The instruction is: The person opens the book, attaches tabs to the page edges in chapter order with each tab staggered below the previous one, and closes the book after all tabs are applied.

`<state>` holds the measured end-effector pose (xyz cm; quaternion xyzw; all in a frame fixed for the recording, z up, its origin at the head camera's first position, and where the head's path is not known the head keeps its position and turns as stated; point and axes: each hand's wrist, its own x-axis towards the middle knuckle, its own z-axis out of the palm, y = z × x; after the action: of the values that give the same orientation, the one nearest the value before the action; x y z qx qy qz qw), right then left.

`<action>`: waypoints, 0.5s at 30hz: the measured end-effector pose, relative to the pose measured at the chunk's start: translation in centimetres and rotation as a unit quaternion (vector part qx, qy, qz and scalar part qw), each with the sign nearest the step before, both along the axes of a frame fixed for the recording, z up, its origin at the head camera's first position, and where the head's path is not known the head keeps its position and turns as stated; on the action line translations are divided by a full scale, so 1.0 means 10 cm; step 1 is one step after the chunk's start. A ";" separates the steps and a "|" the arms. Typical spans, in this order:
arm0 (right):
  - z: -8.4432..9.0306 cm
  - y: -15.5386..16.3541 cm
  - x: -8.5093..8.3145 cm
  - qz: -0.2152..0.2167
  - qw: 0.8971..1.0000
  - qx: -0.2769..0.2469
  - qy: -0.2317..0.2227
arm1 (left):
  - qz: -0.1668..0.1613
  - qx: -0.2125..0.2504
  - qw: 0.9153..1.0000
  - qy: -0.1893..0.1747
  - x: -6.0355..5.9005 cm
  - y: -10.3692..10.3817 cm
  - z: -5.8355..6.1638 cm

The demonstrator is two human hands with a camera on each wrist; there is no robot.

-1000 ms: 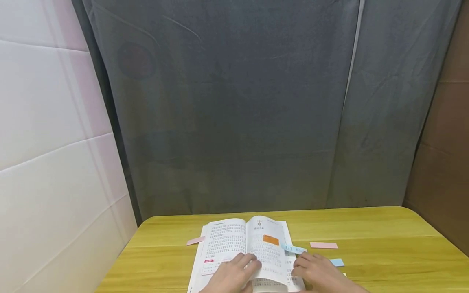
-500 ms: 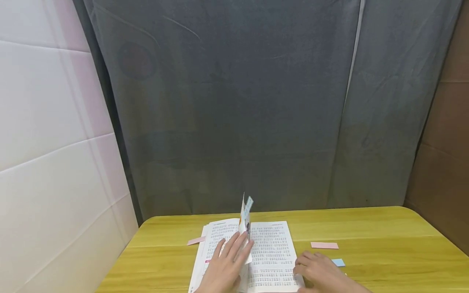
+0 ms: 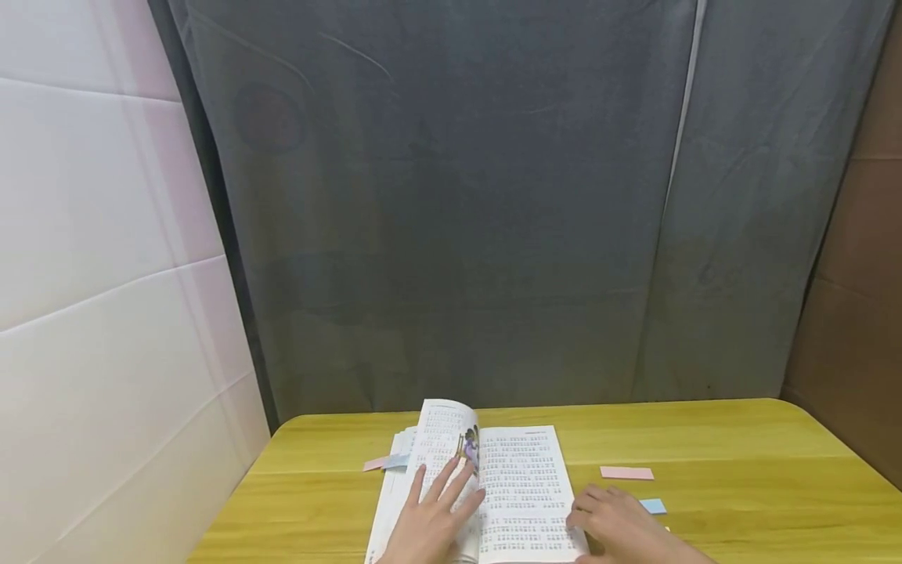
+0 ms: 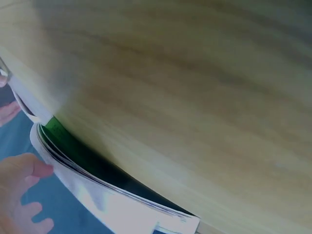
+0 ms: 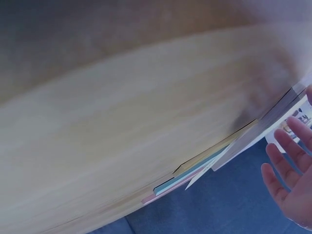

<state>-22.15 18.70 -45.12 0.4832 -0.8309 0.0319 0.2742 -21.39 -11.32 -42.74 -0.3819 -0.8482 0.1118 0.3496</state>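
An open book (image 3: pixel 521 486) with printed text lies on the table at the front, its spine near the middle. My left hand (image 3: pixel 431 517) rests on the left page with its fingers straight and spread, below a small coloured illustration (image 3: pixel 469 443). That page arches up at its top edge. A blue sticky strip (image 3: pixel 395 462) and a pink sticky strip (image 3: pixel 374 464) stick out on the left side. My right hand (image 3: pixel 613 521) grips the right edge of the book near its lower corner, fingers curled. The thumb is partly cut off by the frame.
On the wooden table (image 3: pixel 761 470), a loose pink strip (image 3: pixel 627 473) and a blue strip (image 3: pixel 652 506) lie to the right of the book. The right wrist view also shows a yellow strip (image 5: pixel 195 163). A grey curtain (image 3: pixel 451 235) hangs behind the table.
The leaf carrying the blue strip has turned from the right side, through upright, onto the left. My left hand has opened out and shifted left. The right hand has stayed at the book's edge.
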 end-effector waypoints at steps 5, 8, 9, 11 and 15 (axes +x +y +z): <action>0.00 0.01 0.00 -0.008 1.000 0.010 -0.022 | 0.002 -0.040 0.997 -0.068 0.03 0.14 -0.01; 0.00 0.01 -0.01 -0.006 1.000 0.009 -0.021 | -0.024 -0.037 0.994 -0.095 0.03 0.23 -0.04; 0.00 0.01 -0.01 -0.006 1.000 0.009 -0.018 | -0.035 -0.032 0.994 -0.101 0.03 0.26 -0.05; -0.01 0.01 0.00 -0.005 1.000 0.009 -0.012 | -0.052 -0.024 0.991 -0.118 0.03 0.31 -0.07; -0.01 0.00 0.00 -0.006 1.000 0.009 -0.008 | -0.035 -0.030 0.986 -0.160 0.03 0.38 -0.09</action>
<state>-22.15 18.72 -45.25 0.4806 -0.8361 0.0266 0.2631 -21.06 -7.53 -43.63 -0.4342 -0.8758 0.0623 0.2013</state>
